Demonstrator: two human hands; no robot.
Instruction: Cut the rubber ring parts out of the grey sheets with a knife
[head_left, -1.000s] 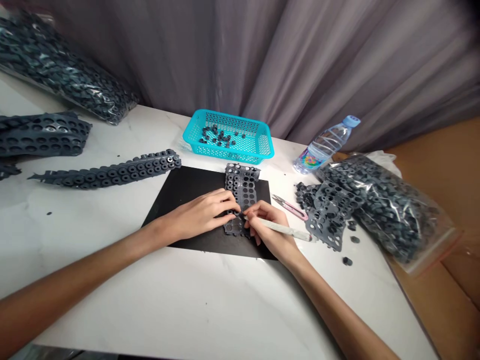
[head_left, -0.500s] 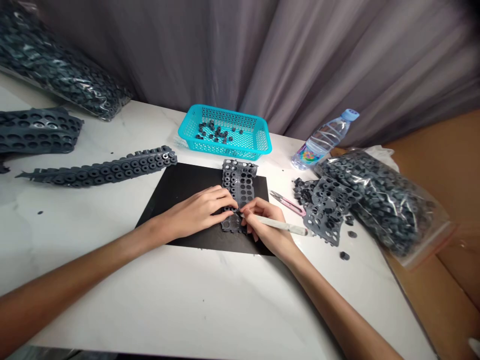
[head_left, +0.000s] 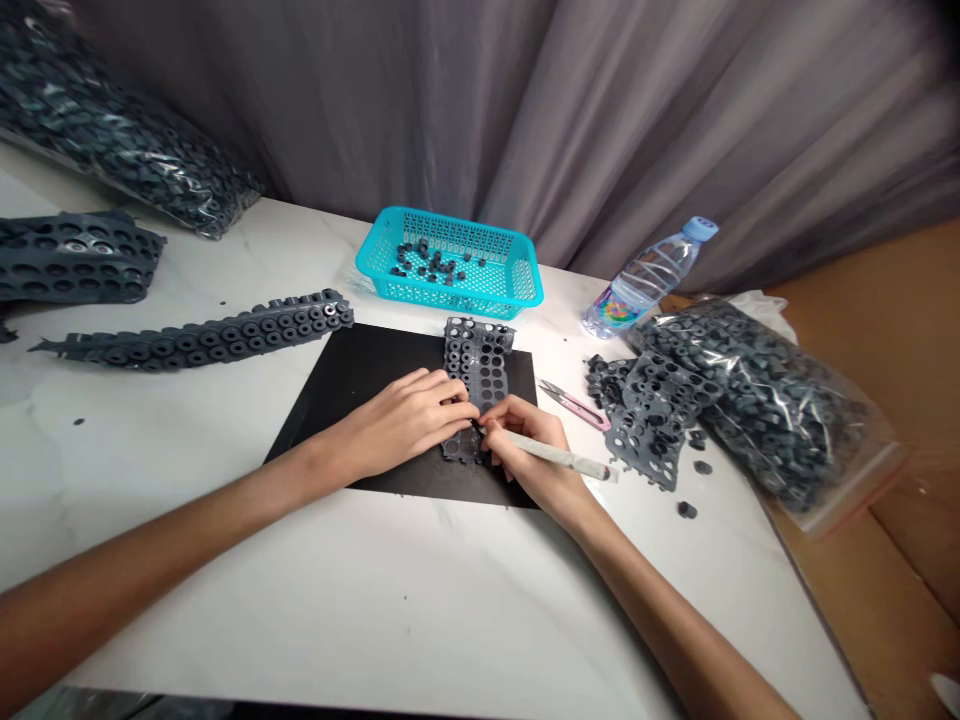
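A long strip of grey rubber rings (head_left: 202, 335) is seen at the left of the white table (head_left: 225, 560). On a black mat (head_left: 352, 380), a perforated rubber sheet (head_left: 484, 365) is pressed down by the left hand (head_left: 401, 425), fingers laid together on its near end. A pale-handled tool (head_left: 566, 459) is clamped in the fingers of the right hand (head_left: 529, 455), tip at the sheet. Pink snips (head_left: 577, 405) lie further right.

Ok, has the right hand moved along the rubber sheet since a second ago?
No. The right hand, gripping the white-handled tool, stays at the rubber sheet's near right edge; only the camera view slid.
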